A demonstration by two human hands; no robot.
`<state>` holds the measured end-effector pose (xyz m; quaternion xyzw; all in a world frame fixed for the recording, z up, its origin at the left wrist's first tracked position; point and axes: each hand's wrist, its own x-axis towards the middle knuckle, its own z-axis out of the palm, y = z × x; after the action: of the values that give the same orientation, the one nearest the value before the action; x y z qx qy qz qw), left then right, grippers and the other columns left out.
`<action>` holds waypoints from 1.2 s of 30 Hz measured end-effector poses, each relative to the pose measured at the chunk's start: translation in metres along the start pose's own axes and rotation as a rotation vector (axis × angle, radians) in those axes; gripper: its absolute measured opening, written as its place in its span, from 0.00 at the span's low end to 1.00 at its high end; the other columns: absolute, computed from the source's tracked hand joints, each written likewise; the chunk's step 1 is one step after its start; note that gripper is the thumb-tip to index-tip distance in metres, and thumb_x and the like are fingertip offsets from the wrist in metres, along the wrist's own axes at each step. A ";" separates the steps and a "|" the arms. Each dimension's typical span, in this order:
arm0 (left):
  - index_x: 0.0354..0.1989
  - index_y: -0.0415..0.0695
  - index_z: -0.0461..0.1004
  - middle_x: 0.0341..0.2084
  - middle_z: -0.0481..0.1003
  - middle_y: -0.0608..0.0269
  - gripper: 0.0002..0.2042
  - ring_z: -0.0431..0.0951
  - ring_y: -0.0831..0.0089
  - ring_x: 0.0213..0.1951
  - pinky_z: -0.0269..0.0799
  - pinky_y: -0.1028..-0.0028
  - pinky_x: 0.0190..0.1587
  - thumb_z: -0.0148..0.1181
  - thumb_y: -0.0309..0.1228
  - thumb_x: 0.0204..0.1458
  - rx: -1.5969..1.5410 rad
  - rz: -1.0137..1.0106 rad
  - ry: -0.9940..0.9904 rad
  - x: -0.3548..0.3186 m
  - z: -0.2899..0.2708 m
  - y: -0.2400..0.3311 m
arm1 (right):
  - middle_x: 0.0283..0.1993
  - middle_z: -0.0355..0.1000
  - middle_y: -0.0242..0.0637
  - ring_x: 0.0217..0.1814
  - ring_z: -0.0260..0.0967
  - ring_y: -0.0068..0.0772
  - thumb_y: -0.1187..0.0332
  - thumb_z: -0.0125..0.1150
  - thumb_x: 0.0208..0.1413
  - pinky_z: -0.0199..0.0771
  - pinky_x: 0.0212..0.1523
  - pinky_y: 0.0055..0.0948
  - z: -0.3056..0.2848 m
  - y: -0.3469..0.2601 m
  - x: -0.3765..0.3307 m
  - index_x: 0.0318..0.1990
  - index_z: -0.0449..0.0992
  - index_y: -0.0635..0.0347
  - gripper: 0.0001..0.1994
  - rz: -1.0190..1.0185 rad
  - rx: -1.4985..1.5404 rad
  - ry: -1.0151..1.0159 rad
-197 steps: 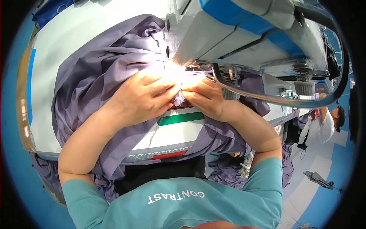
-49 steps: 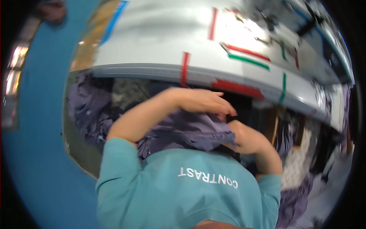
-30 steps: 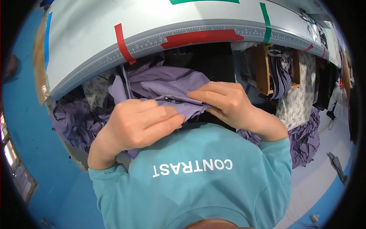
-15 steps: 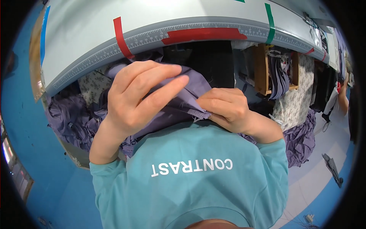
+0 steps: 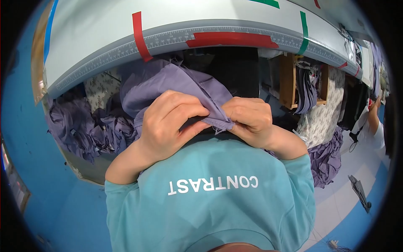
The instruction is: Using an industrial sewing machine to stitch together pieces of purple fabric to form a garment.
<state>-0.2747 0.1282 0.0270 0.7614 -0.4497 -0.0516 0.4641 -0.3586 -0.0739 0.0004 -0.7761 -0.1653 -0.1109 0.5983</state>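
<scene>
Between my hands, close to my chest, is a piece of purple fabric (image 5: 159, 86) with a stitched, frayed edge at its near corner. My left hand (image 5: 170, 119) pinches that edge between thumb and fingers. My right hand (image 5: 249, 117) grips the corner a short way to the right, thumb below and fingers curled on top. From there the cloth rises away from me toward the table's edge, with a folded seam running along it. Its far end goes into shadow beneath the edge.
Ahead runs a white table (image 5: 100, 38) with a grey ruler strip (image 5: 168, 38) and coloured tape along its edge. Crumpled purple fabric (image 5: 75, 126) hangs at left, with more fabric (image 5: 325, 161) at right. A wooden drawer (image 5: 288, 84) holds dark strips. Another person's arm (image 5: 372, 117) shows far right.
My left hand has come down and closed on the fabric's edge; before, its fingers were raised and apart. The right hand keeps its grip. More of the cloth's upper part now shows.
</scene>
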 end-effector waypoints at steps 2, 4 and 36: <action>0.35 0.40 0.76 0.31 0.78 0.58 0.17 0.77 0.61 0.33 0.72 0.69 0.36 0.74 0.24 0.34 -0.025 -0.014 -0.004 -0.001 0.000 -0.001 | 0.31 0.74 0.43 0.29 0.74 0.42 0.81 0.69 0.33 0.73 0.27 0.31 0.001 0.000 0.001 0.34 0.77 0.67 0.14 -0.012 -0.005 -0.007; 0.35 0.40 0.75 0.32 0.78 0.58 0.17 0.78 0.61 0.33 0.73 0.68 0.36 0.73 0.23 0.35 -0.049 -0.028 -0.007 -0.002 -0.001 -0.001 | 0.31 0.75 0.42 0.29 0.75 0.41 0.81 0.69 0.32 0.73 0.27 0.30 0.003 0.001 0.002 0.34 0.77 0.67 0.15 -0.017 -0.022 0.005; 0.41 0.39 0.64 0.34 0.71 0.51 0.06 0.69 0.72 0.33 0.66 0.74 0.37 0.53 0.25 0.58 0.119 -0.139 0.552 -0.072 -0.152 0.058 | 0.40 0.74 0.40 0.40 0.75 0.41 0.80 0.66 0.42 0.78 0.33 0.34 0.087 0.027 0.073 0.43 0.78 0.59 0.17 -0.121 0.077 -0.356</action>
<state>-0.2785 0.2715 0.1318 0.8015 -0.2552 0.1524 0.5190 -0.2836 0.0130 -0.0190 -0.7487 -0.3190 -0.0011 0.5811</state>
